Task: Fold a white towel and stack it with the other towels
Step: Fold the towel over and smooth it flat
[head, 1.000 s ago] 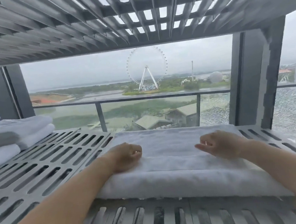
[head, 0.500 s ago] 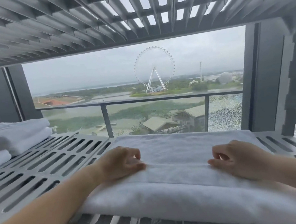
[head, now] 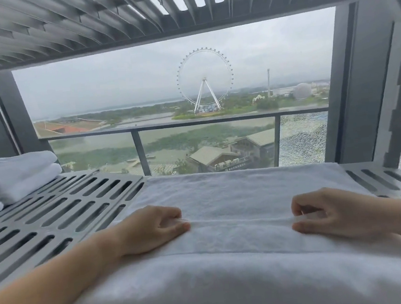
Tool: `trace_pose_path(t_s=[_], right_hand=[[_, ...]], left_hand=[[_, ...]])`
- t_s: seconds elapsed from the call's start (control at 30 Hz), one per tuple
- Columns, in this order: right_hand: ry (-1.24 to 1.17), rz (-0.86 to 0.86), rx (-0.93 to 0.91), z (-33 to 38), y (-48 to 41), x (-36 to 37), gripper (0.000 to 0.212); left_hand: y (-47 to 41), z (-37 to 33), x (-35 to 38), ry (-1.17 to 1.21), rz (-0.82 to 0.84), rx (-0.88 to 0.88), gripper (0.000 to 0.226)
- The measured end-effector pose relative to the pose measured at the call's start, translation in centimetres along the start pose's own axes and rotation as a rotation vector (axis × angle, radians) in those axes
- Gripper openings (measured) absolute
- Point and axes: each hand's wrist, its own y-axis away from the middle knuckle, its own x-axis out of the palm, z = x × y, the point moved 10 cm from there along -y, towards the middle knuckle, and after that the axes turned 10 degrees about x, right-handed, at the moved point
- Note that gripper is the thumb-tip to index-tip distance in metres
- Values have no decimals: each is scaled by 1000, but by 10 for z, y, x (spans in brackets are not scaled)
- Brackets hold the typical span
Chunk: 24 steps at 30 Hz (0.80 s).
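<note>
**Both hands on the fold line, stack off to our left**

The white towel (head: 235, 190) lies partly folded on the slotted grey shelf (head: 53, 215), its long axis running left to right in front of us. A raised edge crosses it the same way. Our left hand (head: 150, 230) and right hand (head: 333, 215) each pinch that edge, with thumb and curled fingers closed on the cloth. The stack of folded towels (head: 13, 177) sits well apart at the far left of the shelf, so the left hand is the nearer one. We judge the next fold will carry this edge away from us or towards us, across the long axis. Compared with a second ago, our hands sit wider apart along the edge.
</note>
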Motion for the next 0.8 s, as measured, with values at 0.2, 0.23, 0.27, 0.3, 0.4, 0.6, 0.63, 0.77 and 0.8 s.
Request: trace_pose_path(t_s=[0.2, 0.23, 0.27, 0.3, 0.4, 0.6, 0.63, 0.77, 0.8], right_hand=[[-23, 75, -35, 14, -17, -14, 17], [-30, 57, -42, 15, -20, -20, 16], [-53, 33, -50, 15, -22, -26, 16], [-78, 9, -50, 13, -22, -28, 17], [-115, -62, -25, 2, -19, -16, 23], [-151, -178, -46, -4, -14, -12, 28], [-156, -180, -52, -3, -14, -14, 27], [-107, -252, -66, -2, -11, -24, 24], [-99, -277, -70, -2, -10, -26, 24]], left_hand=[[-17, -25, -16, -120, 122, 41, 24], [-22, -31, -18, -110, 95, 65, 24], [-26, -34, -17, -92, 71, 78, 25], [-28, -35, -13, -78, 51, 85, 26], [-27, -30, 1, -37, -29, 97, 23], [-24, -25, -10, -180, -138, 107, 34], [-23, -24, -15, -209, -169, 101, 34], [-23, -19, -18, -259, -234, 68, 35], [-24, -16, -16, -248, -222, 48, 35]])
